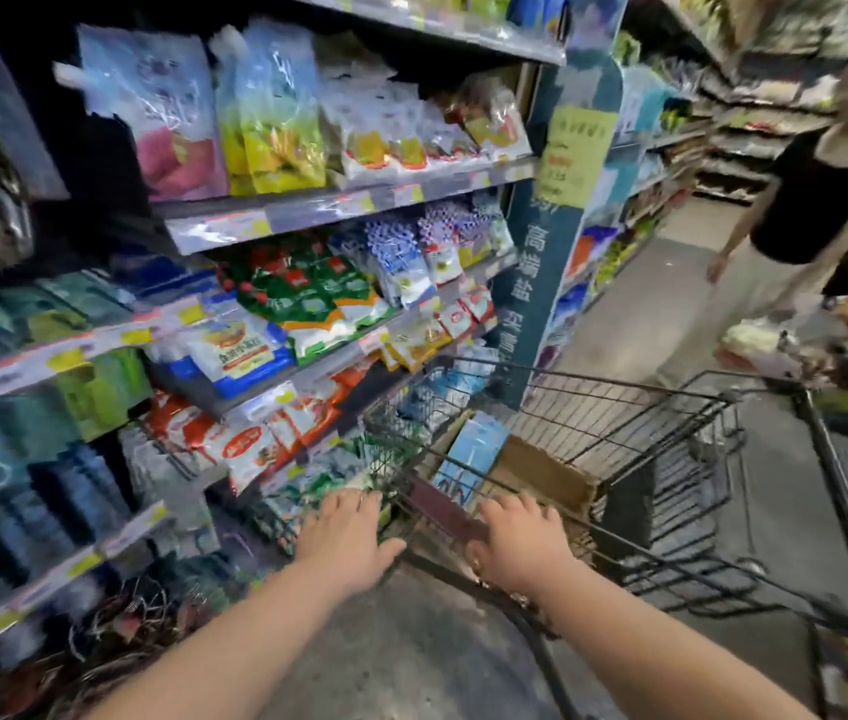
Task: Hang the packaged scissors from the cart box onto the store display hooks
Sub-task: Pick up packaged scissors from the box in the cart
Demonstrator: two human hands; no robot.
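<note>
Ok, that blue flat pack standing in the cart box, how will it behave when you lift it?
The blue pack looks thin and card-backed, so probably light and fairly stiff. It leans upright against the cardboard box, so it may topple if nudged. Its glossy face could be slippery.

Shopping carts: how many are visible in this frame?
2. One wire cart sits directly ahead, with the left hand and right hand on its handle. A second cart shows partly at the right edge. Others may be hidden.
</note>
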